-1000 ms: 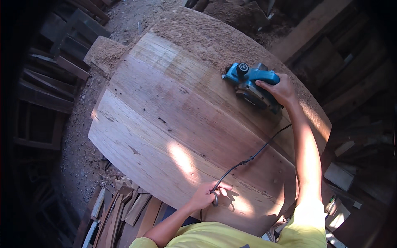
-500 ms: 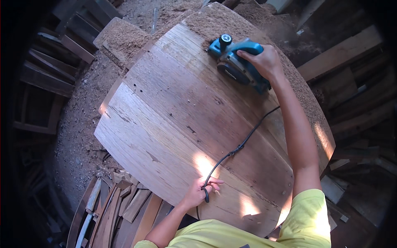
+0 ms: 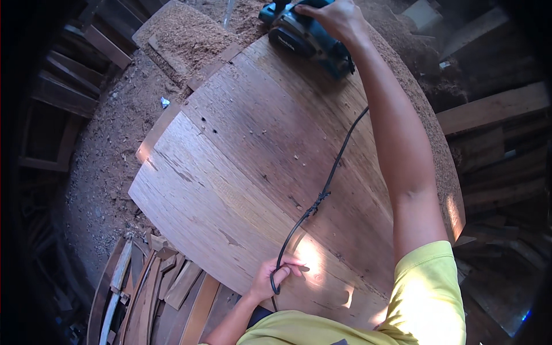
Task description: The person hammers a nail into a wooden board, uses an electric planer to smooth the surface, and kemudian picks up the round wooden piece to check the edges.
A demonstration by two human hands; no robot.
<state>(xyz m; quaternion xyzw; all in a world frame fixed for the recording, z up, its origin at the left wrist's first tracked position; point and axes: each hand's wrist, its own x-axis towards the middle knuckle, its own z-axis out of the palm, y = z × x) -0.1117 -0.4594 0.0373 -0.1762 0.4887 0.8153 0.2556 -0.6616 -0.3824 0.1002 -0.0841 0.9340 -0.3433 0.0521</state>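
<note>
At the far end of a wide wooden panel point(image 3: 247, 155), my right hand point(image 3: 339, 22) grips the handle of a teal electric planer point(image 3: 305, 41). The planer rests on the panel, its front part cut off by the picture's top edge. A black power cord point(image 3: 330, 172) runs from behind the planer down across the boards, with a rough taped or knotted lump midway. Close to my body, my left hand point(image 3: 275, 276) holds a loop of that cord, fingers curled round it. Dark knots and worn patches mark the panel's surface.
Wood shavings point(image 3: 198, 40) lie heaped beyond the panel and along its right edge. Offcuts and strips point(image 3: 167, 282) are piled at the lower left. Stacked boards point(image 3: 494, 109) stand on the right, and gritty ground point(image 3: 109, 161) shows on the left.
My right hand has pushed the planer farther away and slightly left along the panel. The cord has stretched out with it, while my left hand keeps its loop nearly in place.
</note>
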